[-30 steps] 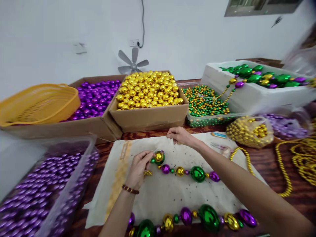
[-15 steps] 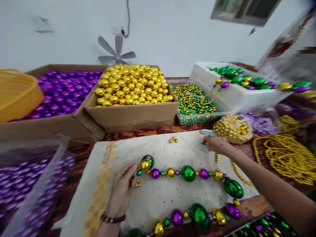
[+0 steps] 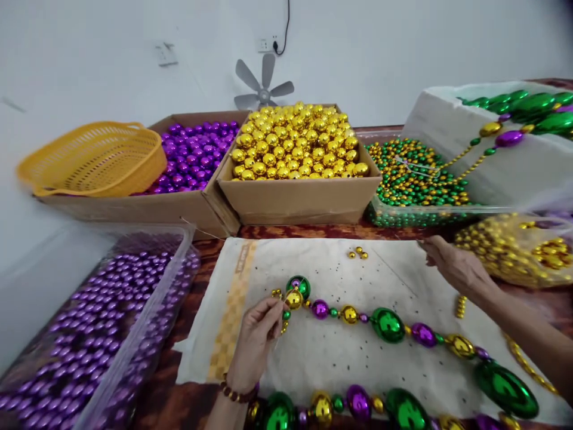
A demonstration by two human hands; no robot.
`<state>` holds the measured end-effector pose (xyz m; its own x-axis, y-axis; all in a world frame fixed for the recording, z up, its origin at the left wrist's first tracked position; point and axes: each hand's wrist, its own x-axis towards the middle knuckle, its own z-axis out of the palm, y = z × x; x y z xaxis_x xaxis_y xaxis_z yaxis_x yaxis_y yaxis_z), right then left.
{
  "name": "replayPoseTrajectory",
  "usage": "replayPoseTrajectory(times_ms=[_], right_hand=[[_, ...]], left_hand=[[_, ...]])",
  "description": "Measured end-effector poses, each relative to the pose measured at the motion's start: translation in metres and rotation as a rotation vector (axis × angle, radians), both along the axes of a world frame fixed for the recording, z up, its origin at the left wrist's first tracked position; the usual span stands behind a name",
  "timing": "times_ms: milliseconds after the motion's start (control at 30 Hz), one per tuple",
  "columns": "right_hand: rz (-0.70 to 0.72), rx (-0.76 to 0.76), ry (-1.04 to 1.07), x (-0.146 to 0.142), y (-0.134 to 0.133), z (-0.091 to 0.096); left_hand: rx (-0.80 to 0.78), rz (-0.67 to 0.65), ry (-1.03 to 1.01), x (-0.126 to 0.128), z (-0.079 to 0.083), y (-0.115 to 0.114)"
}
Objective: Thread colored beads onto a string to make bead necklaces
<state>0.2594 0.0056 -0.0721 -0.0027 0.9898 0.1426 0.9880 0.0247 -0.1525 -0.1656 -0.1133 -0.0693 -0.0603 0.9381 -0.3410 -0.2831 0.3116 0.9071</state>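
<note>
My left hand (image 3: 262,322), with a bracelet on the wrist, pinches the string end of a bead garland beside a gold ball (image 3: 294,299) and a small green bead. The garland's purple, gold and large green beads (image 3: 388,325) loop across a white cloth (image 3: 358,370). Small gold beads hang near my left fingers. Toward the cloth's far right edge, my right hand (image 3: 461,263) is closed, its fingertips together. A small dark tip shows at them, but what they hold is hidden. Several loose gold beads (image 3: 358,253) lie on the cloth between the hands.
Cardboard boxes of purple balls (image 3: 197,155) and gold balls (image 3: 295,143) stand behind the cloth. An orange basket (image 3: 134,173) rests on the purple box. A clear tub (image 3: 179,251) holds purple beads at left. At right are a green-and-gold bead tub (image 3: 416,212) and a white foam box (image 3: 439,131).
The view has turned left, so the scene sits further right. My right hand now covers the place where a blue object lay. My left hand still pinches the garland end.
</note>
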Motion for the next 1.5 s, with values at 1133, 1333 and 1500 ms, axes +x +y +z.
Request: replayPoseTrajectory(times_ms=[1133,1333,1500], right_hand=[[1.451,-0.119,-0.284,-0.287,0.041,0.046],[1.209,-0.307,-0.192,-0.276,0.049,0.043],[0.866,-0.281,-0.238,-0.203,0.056,0.024]], left_hand=[[0.016,-0.081,0.212,-0.005,0.001,-0.006],[0.012,-0.086,0.134,-0.005,-0.003,-0.007],[0.045,-0.037,-0.039,-0.004,-0.004,-0.006]])
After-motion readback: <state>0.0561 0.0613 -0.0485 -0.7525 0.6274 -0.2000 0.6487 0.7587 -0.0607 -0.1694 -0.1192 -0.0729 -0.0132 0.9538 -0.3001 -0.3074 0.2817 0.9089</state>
